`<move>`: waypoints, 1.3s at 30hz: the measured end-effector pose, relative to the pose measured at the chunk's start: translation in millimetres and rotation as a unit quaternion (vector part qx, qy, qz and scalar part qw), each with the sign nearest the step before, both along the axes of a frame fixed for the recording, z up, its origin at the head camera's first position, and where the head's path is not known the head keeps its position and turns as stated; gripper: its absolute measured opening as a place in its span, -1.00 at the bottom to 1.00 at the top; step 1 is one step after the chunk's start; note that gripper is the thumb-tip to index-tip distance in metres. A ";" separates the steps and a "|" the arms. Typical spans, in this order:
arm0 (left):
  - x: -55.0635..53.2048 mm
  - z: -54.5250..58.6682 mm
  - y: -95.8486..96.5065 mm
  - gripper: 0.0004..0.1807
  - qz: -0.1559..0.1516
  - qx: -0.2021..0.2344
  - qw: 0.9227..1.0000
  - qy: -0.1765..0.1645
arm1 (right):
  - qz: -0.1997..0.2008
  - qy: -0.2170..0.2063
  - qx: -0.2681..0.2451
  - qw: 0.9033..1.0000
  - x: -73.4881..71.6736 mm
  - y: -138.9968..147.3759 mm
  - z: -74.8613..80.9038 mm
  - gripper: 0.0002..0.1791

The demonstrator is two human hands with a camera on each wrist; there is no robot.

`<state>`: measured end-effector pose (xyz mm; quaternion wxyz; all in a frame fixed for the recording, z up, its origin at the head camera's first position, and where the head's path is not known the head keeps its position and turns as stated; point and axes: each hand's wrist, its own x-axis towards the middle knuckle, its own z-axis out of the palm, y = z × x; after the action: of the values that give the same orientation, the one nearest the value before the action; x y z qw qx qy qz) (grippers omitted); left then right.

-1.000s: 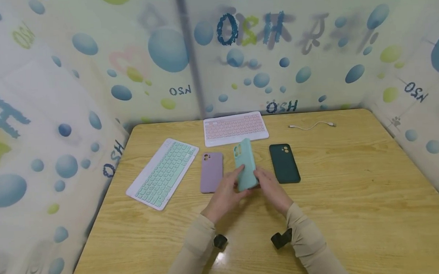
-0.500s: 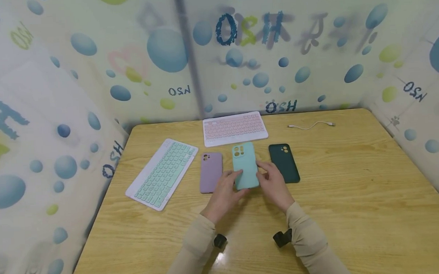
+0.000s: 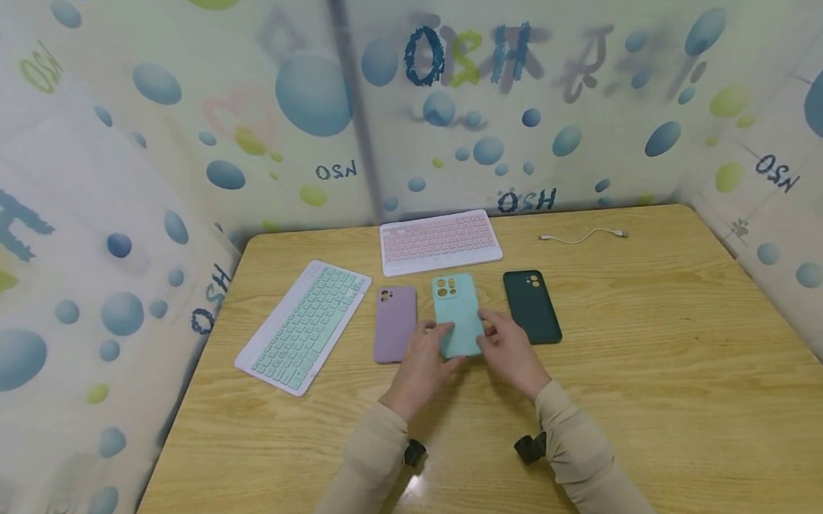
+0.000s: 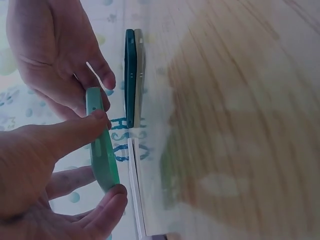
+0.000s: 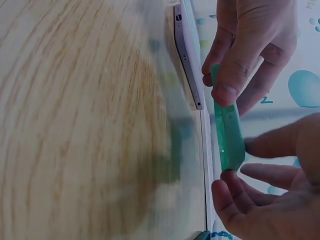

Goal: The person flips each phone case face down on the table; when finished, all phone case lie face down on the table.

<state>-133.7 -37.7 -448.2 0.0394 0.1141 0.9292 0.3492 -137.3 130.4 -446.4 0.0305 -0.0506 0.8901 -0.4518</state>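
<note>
A turquoise phone case [image 3: 459,323] with camera cutouts faces back side up in the head view, above the table between my hands. My left hand [image 3: 421,370] grips its lower left part, thumb at the bottom edge. On the right edge, my right hand [image 3: 511,352] pinches it with thumb and fingertips. Both wrist views show the case edge-on, raised off the tabletop; the left wrist view has the left thumb on its narrow bottom side. A purple phone case [image 3: 396,323] lies close to the left hand, a dark green phone case [image 3: 533,306] beyond the right.
A white keyboard with mint keys [image 3: 305,326] lies slanted at left. Behind the cases is a white keyboard with pink keys [image 3: 441,241]. A short white cable [image 3: 583,238] lies at the back right of the wooden table [image 3: 668,399], whose back edge meets a patterned wall.
The turquoise case has turned from a sideways tilt to face back side up, then lowered slightly toward me. Both hands have kept hold, the right fingers shifting along its edge.
</note>
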 end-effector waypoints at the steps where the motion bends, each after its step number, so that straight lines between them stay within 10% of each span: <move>1: -0.3 -0.4 0.2 -0.36 0.002 -0.001 1.000 0.000 | 0.006 0.000 0.003 1.000 -0.1 -0.2 -0.3 -0.48; 12: -1.9 -2.3 3.1 -0.38 0.004 -0.026 0.999 0.030 | 0.068 0.017 0.038 0.997 -2.3 0.8 -5.1 -0.32; 39: -9.3 -8.2 7.8 -0.39 -0.022 -0.046 0.999 0.019 | 0.064 -0.019 0.090 0.994 -8.5 -2.4 -10.4 -0.38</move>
<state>-143.0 -29.9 -456.4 0.0348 0.1389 0.9421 0.3033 -145.7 128.0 -456.8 0.0806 -0.0960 0.9213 -0.3682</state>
